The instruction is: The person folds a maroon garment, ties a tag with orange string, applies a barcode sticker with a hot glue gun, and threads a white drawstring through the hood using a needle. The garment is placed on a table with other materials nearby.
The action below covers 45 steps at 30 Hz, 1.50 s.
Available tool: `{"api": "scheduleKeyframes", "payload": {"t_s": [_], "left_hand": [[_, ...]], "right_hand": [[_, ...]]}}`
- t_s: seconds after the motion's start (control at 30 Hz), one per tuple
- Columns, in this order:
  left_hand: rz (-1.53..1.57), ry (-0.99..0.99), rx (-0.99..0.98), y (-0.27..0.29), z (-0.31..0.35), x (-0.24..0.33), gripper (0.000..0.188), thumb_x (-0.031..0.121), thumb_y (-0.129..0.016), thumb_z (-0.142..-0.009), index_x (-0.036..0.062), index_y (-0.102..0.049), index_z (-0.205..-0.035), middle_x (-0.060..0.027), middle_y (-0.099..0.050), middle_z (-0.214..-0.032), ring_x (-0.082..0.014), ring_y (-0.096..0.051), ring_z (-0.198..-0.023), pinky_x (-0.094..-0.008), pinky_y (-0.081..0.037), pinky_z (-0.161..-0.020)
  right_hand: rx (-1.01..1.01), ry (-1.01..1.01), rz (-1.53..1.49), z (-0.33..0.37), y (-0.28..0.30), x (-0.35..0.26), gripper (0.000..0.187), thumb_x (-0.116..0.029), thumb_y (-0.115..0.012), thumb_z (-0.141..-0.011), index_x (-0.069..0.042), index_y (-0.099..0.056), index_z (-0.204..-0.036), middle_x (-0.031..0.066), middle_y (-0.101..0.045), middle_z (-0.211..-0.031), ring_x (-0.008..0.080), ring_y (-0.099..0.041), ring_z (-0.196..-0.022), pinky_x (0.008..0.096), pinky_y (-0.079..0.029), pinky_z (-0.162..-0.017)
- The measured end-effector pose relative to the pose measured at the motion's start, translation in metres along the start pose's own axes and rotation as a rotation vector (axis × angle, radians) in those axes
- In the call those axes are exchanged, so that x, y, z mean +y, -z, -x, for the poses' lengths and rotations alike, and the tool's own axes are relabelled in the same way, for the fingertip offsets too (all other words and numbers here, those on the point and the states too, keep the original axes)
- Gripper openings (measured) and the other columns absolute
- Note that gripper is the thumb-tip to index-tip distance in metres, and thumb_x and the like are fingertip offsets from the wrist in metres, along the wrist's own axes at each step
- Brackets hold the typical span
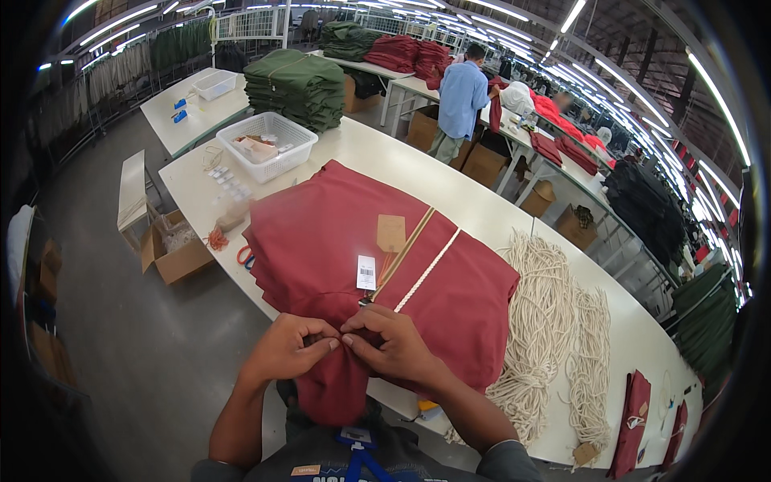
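A dark red zip-up hooded jacket (pixel 321 217) lies on top of a thick pile of the same, its hood (pixel 333 394) hanging over the table's near edge. My left hand (pixel 295 345) and my right hand (pixel 389 341) meet at the hood's edge, thumbs and fingertips pinching the red fabric between them. Whether a cord end is also in those fingers is too small to tell. Above my right hand run a tan zipper (pixel 408 251) and a braided white cord (pixel 428 269). A brown tag (pixel 391 233) and a white label (pixel 366 272) rest on the jacket.
Bundles of cream cords (pixel 534 321) lie right of the pile. Red-handled scissors (pixel 246 257) sit at its left. Beyond are a white plastic basket (pixel 267 146) and stacked green garments (pixel 295 84). A cardboard box (pixel 178 249) stands on the floor. A person in blue (pixel 462 100) works at another table.
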State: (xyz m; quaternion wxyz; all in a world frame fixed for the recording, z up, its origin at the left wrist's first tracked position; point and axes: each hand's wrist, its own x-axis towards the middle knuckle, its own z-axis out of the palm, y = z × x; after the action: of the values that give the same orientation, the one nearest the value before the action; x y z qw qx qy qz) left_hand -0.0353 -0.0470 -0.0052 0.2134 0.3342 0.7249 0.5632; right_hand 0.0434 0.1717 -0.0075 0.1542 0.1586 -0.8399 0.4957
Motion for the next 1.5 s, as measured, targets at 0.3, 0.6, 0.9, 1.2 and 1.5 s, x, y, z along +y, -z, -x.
{"api": "scheduleKeyframes", "payload": {"t_s": [0.3, 0.6, 0.9, 1.2, 1.5], "left_hand": [[-0.168, 0.091, 0.132, 0.034, 0.035, 0.03, 0.011, 0.007, -0.071, -0.085, -0.003, -0.072, -0.08, 0.0009, -0.064, -0.063, -0.0019, -0.052, -0.059, -0.0236, -0.041, -0.053], [-0.135, 0.109, 0.196, 0.035, 0.044, 0.043, 0.011, 0.005, -0.071, -0.083, -0.0042, -0.072, -0.078, 0.0018, -0.06, -0.059, -0.0017, -0.05, -0.057, -0.0232, -0.04, -0.051], [-0.157, 0.085, 0.156, 0.042, 0.05, 0.041, 0.008, 0.006, -0.072, -0.082, -0.0021, -0.072, -0.08, 0.001, -0.061, -0.06, -0.0019, -0.051, -0.057, -0.0236, -0.04, -0.052], [-0.132, -0.016, 0.125, 0.064, 0.061, 0.062, 0.004, 0.002, -0.073, -0.081, -0.001, -0.075, -0.081, -0.0041, -0.066, -0.061, -0.0039, -0.053, -0.054, -0.0229, -0.041, -0.052], [-0.276, -0.19, -0.026, 0.044, 0.041, 0.068, 0.006, 0.003, -0.078, -0.084, -0.0015, -0.078, -0.088, -0.0105, -0.072, -0.069, -0.0098, -0.065, -0.06, -0.0255, -0.047, -0.055]], "right_hand": [[-0.141, 0.261, 0.46, -0.006, 0.029, 0.021, 0.033, -0.005, -0.073, -0.083, -0.01, -0.07, -0.116, 0.0066, -0.066, -0.109, 0.0295, -0.061, -0.109, 0.0435, -0.047, -0.098], [-0.054, 0.347, 0.494, -0.014, 0.029, 0.033, 0.03, -0.009, -0.079, -0.078, -0.011, -0.074, -0.107, 0.0036, -0.067, -0.107, 0.0257, -0.062, -0.111, 0.0447, -0.046, -0.101], [0.102, 0.249, 0.752, -0.004, 0.056, 0.052, 0.032, -0.012, -0.077, -0.072, -0.014, -0.076, -0.105, 0.0019, -0.068, -0.108, 0.0245, -0.062, -0.108, 0.0439, -0.046, -0.1], [0.346, 0.082, 0.584, 0.001, 0.05, 0.036, 0.041, -0.011, -0.072, -0.079, -0.01, -0.072, -0.12, 0.0089, -0.068, -0.113, 0.0316, -0.062, -0.109, 0.0479, -0.048, -0.099], [-0.004, 0.272, 0.28, 0.017, 0.016, -0.062, 0.029, -0.01, -0.077, -0.087, -0.006, -0.072, -0.116, 0.0071, -0.066, -0.091, 0.0273, -0.067, -0.09, 0.041, -0.054, -0.088]]}}
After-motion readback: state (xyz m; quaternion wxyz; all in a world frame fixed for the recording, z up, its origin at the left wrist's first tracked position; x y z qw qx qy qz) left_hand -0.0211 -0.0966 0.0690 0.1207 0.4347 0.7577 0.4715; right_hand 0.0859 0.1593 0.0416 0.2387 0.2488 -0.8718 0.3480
